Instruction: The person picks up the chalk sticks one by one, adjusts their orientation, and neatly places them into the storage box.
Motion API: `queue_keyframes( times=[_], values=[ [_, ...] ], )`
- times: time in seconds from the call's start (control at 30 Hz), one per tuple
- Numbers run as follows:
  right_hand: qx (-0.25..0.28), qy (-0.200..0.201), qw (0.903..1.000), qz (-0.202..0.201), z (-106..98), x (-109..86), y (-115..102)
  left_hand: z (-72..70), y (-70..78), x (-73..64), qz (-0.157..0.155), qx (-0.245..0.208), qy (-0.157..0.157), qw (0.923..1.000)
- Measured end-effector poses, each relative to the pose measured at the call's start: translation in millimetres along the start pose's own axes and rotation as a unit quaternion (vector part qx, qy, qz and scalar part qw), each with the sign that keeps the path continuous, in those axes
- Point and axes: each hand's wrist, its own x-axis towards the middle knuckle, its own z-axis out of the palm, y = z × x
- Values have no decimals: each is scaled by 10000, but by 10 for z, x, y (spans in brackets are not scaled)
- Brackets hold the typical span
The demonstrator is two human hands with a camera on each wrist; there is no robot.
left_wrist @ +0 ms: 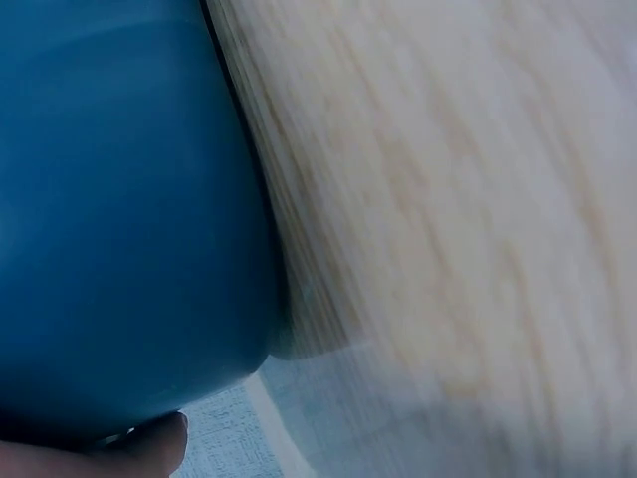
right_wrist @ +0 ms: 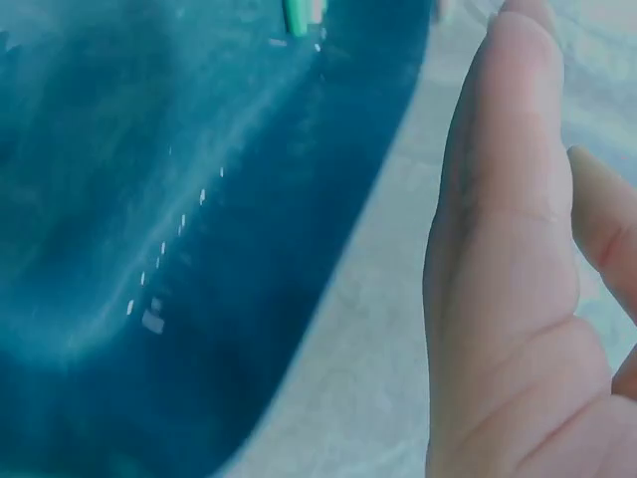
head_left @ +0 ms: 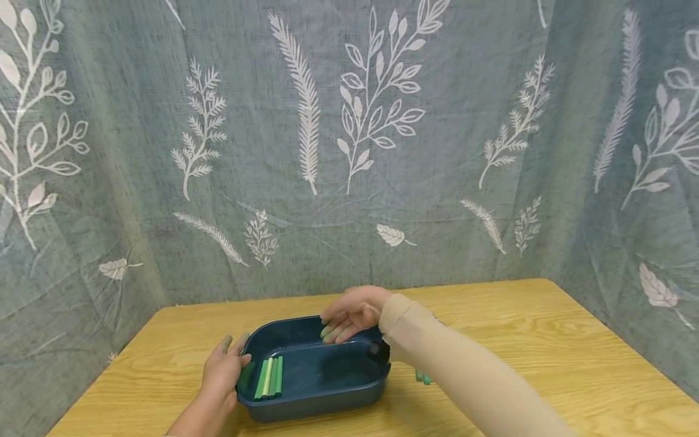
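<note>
A dark blue oval-cornered tub (head_left: 327, 397) stands on the table. My left hand (head_left: 217, 379) grips its left rim, thumb at the inner edge; the left wrist view shows the tub's smooth wall (left_wrist: 129, 219) and a fingertip beneath it. Inside, along the left end, several green and pale yellow sticks (head_left: 269, 377) lie side by side. Over the tub's far right part hangs my right hand (head_left: 352, 312), fingers extended, holding nothing. Greenish colour marks its fingertips. In the right wrist view that hand (right_wrist: 518, 259) is beside the tub's rim, with a green stick end (right_wrist: 296, 15) at the top.
Right of the tub, partly hidden by my right forearm (head_left: 464, 370), more green sticks (head_left: 422, 377) lie on the wooden table (head_left: 524, 328). A grey-green curtain (head_left: 327, 243) with white leaf patterns surrounds the table at the back and sides.
</note>
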Motion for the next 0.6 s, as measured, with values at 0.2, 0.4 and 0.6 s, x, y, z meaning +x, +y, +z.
queue_keyframes(
  times=[0.2,0.4,0.6],
  values=[
    [147,192,9996,-151,-208,-198,94,-13,-28,11,-23,42,-32,10000],
    [288,324,9987,-272,-402,-361,241,8,-26,11,-19,20,11,10000],
    [384,477,9973,-415,-566,-501,379,1,-13,25,-109,114,34,9999]
  ],
)
